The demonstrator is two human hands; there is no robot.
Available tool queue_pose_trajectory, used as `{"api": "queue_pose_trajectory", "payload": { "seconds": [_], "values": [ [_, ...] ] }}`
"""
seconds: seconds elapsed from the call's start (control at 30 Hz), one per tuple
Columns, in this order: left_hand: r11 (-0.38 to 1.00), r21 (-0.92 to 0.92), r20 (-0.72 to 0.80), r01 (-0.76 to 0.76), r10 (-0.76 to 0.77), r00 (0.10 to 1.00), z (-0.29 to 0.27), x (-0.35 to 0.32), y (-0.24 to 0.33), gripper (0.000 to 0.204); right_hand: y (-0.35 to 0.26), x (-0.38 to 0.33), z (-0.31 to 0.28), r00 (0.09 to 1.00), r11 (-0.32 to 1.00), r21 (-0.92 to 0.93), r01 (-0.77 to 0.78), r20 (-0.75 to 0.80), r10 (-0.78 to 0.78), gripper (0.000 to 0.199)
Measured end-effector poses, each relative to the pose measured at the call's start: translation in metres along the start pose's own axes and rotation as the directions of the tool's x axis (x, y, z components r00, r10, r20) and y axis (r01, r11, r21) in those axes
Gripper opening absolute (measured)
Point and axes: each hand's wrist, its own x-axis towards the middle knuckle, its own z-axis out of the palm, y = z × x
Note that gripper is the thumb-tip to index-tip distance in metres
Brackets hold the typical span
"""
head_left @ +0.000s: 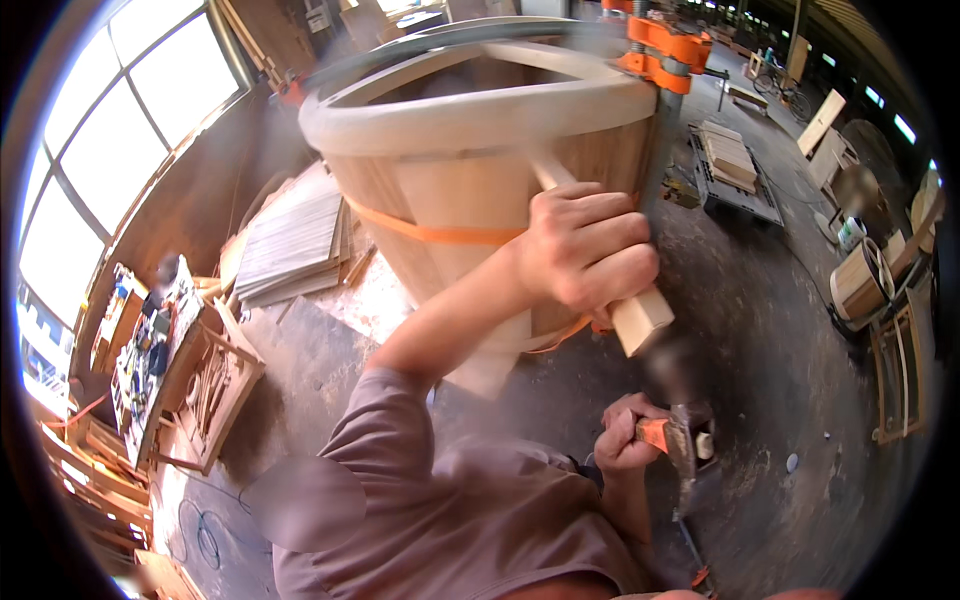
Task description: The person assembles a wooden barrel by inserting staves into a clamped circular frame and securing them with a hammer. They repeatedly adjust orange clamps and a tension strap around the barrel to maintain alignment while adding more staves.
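A large wooden tub (pixel 450 190) stands in front of me, bound by an orange strap (pixel 440 234), with an orange clamp (pixel 662 50) on its thick rim. My left hand (pixel 588 248) grips a pale wooden block (pixel 640 318) held slanted against the tub's side; its upper end reaches up toward the rim. Lower down, my right hand (pixel 622 436) is closed around the orange handle of a hammer (pixel 682 442). The hammer's head is blurred and sits just below the block's lower end.
A stack of wooden slats (pixel 295 240) lies on the floor to the left. A cluttered workbench (pixel 150 345) stands under the windows. A pallet of boards (pixel 730 160) and a small wooden barrel (pixel 860 282) are on the right. The floor is dark concrete.
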Motion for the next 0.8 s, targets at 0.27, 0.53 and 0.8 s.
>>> {"api": "queue_pose_trajectory", "payload": {
  "seconds": [0.27, 0.53, 0.8],
  "values": [
    [0.308, -0.559, 0.348, 0.770, -0.756, 0.555, 0.011, -0.019, 0.118, 0.025, 0.030, 0.003, -0.024, 0.967, 0.892, 0.376, -0.251, 0.138, 0.214, 0.023],
    [0.167, -0.140, 0.080, 0.976, -0.981, 0.179, 0.045, -0.057, 0.141, 0.039, 0.048, 0.206, -0.102, 0.803, 0.924, 0.220, 0.312, 0.459, -0.380, 0.038],
    [0.593, 0.021, 0.246, 0.805, -0.783, 0.571, 0.101, -0.046, 0.073, 0.029, -0.018, 0.491, -0.037, 0.538, 0.537, -0.054, 0.842, 0.171, -0.826, 0.021]
  ]
}}
